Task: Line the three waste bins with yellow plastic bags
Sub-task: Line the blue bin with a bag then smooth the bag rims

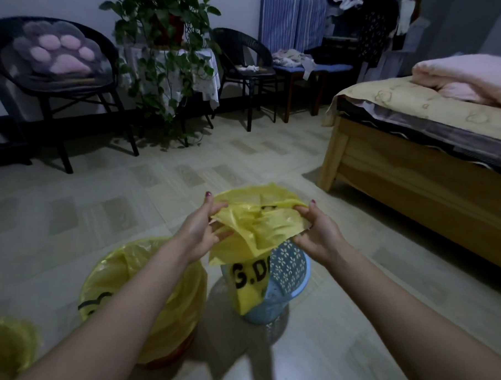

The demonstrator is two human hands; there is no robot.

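A yellow bag (pixel 259 224) is being held open over the blue bin (pixel 287 274), which is standing on the tiled floor (pixel 100 202) near the foot of the bed (pixel 413 142). The bag's left edge is being pinched by the left hand (pixel 199 232), thumb above and fingers closed beneath the plastic; the right edge is being gripped by the right hand (pixel 317 230), fingers curled shut on it. The mouth of the bag is being stretched above the blue bin's rim, while its lower part, printed with black letters, is hanging down the bin's near left side. Just left of the blue bin, a second bin (pixel 151 303) is being seen already covered by a yellow liner, partly hidden behind the left forearm. Well left of the blue bin, at the frame's edge, more yellow plastic (pixel 12 344) is being glimpsed; what it covers cannot be told.
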